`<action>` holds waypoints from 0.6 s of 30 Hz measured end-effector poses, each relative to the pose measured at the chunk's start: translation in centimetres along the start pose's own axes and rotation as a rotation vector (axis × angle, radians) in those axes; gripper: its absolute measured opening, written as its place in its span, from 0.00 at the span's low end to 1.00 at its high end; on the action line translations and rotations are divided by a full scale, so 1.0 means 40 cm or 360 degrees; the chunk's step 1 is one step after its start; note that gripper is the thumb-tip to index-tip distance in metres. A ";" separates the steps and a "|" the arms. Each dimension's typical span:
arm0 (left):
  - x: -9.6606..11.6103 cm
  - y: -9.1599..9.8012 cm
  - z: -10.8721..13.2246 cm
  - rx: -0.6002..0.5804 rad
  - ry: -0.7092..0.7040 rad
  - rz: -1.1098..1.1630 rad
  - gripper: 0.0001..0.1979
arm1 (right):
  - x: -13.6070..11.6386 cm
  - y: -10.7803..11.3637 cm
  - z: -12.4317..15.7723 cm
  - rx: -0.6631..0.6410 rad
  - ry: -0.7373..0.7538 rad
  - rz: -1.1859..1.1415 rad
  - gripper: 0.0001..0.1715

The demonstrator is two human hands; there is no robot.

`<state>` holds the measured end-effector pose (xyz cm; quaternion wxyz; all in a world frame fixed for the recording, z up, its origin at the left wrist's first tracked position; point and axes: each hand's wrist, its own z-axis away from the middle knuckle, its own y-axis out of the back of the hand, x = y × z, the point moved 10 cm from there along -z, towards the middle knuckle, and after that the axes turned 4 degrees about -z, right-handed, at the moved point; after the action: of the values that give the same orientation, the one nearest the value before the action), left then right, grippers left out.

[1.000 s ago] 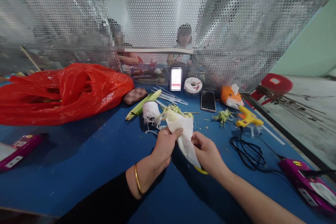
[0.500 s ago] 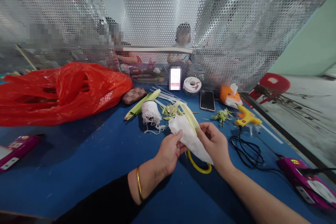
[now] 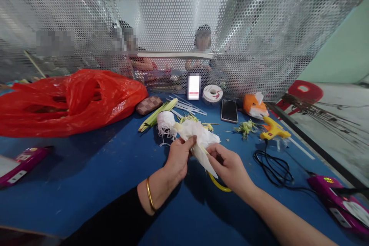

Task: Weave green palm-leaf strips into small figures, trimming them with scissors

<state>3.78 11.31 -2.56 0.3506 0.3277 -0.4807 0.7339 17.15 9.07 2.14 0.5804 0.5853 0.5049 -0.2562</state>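
My left hand pinches a white tissue between thumb and fingers. A pale husk strip is mostly hidden by the tissue, and its tip shows at the upper left. My right hand is closed at the lower right side, its fingertips at a yellowish edge of the strip. Beneath the right hand lies a yellow ring-shaped handle, partly covered. Just beyond my left hand stands a roll of white string with loose ends. Shredded husk bits lie behind the tissue.
A corn husk, checkered pouch and red plastic bag are to the left. A ribbon spool, phone, tissue pack and yellow glue gun with black cord are to the right. Perforated metal screen stands behind.
The tissue has turned and now covers most of the husk strip, whose end has swung left from upright. Both hands have shifted slightly left.
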 end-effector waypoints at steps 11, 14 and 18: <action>0.070 0.016 -0.030 0.0018 -0.0153 0.0143 0.13 | 0.000 0.016 -0.002 0.0083 -0.0030 -0.0034 0.07; 0.083 0.022 -0.033 0.0040 -0.0199 0.0235 0.11 | 0.002 0.018 -0.002 0.0090 -0.0053 -0.0033 0.06; 0.096 0.032 -0.038 0.0098 -0.0205 0.0236 0.08 | -0.001 0.010 -0.001 0.0038 -0.0059 -0.0049 0.07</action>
<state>0.43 13.13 -0.51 0.2533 0.3484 -0.5024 0.7497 17.45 9.17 2.36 0.5785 0.5795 0.4999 -0.2820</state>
